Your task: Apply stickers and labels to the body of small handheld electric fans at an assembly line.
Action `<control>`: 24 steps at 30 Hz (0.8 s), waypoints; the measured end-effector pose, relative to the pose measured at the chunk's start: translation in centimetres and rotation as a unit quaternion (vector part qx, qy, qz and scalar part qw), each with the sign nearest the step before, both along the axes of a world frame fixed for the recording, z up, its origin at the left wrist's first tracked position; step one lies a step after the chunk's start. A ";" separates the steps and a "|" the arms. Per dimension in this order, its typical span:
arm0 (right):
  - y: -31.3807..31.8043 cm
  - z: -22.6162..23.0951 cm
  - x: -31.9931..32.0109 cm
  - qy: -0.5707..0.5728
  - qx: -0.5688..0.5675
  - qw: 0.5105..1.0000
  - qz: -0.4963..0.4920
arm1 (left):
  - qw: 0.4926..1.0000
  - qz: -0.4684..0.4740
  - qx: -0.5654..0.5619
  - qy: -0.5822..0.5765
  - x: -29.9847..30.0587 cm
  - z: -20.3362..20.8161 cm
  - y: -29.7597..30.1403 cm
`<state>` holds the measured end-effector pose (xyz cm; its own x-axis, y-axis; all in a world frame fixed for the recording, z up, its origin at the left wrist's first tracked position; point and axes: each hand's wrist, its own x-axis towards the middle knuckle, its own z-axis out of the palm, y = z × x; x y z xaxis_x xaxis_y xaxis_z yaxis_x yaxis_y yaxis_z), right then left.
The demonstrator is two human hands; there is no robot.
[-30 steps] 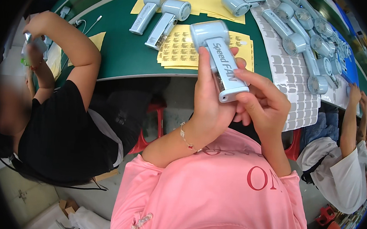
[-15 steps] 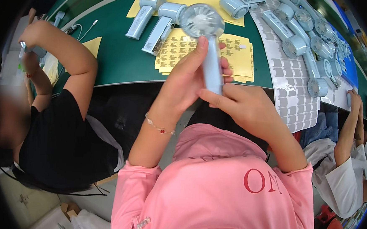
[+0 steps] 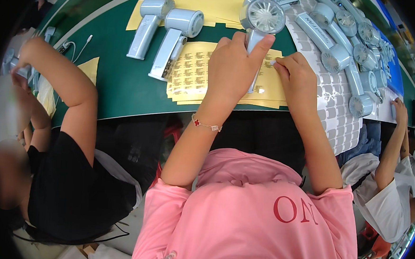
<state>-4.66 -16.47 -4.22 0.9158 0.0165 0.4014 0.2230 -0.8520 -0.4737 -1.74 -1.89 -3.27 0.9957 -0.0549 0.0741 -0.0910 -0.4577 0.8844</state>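
My left hand point(image 3: 232, 67) is closed around the handle of a light blue handheld fan point(image 3: 265, 16), its round grille up and facing me. Over the right part of a stack of yellow label sheets point(image 3: 189, 74) with dark print, my right hand point(image 3: 296, 78) has thumb and forefinger pinched together. A small white piece point(image 3: 272, 62) shows at those fingertips; whether they grip it, I cannot tell. Two more light blue fans, a left one point(image 3: 147, 28) and a right one point(image 3: 175, 39), lie left of my left hand, the right one overlapping the sheets' edge.
Many light blue fans point(image 3: 337, 59) lie heaped at the right on a white sheet with grey shapes point(image 3: 335, 99), which hangs over the green table's point(image 3: 110, 85) front edge. More yellow sheets point(image 3: 201, 1) lie farther back. Co-workers sit on both sides, a bent arm point(image 3: 70, 81) at left.
My left hand has turned over and moved right and up with the fan. My right hand has left the fan's handle end and reached out over the yellow sheets.
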 end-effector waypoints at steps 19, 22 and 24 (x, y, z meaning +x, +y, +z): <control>-0.7 0.7 1.2 0.185 0.205 0.961 -0.016 | 0.983 0.040 0.113 -0.135 -0.6 -0.6 -0.7; -0.6 0.7 1.2 0.162 0.147 0.976 -0.024 | 0.985 0.041 0.099 -0.136 -0.8 -0.4 -0.7; -0.4 0.2 1.2 0.140 0.140 0.980 -0.021 | 0.985 0.041 0.095 -0.137 -0.8 -0.5 -0.8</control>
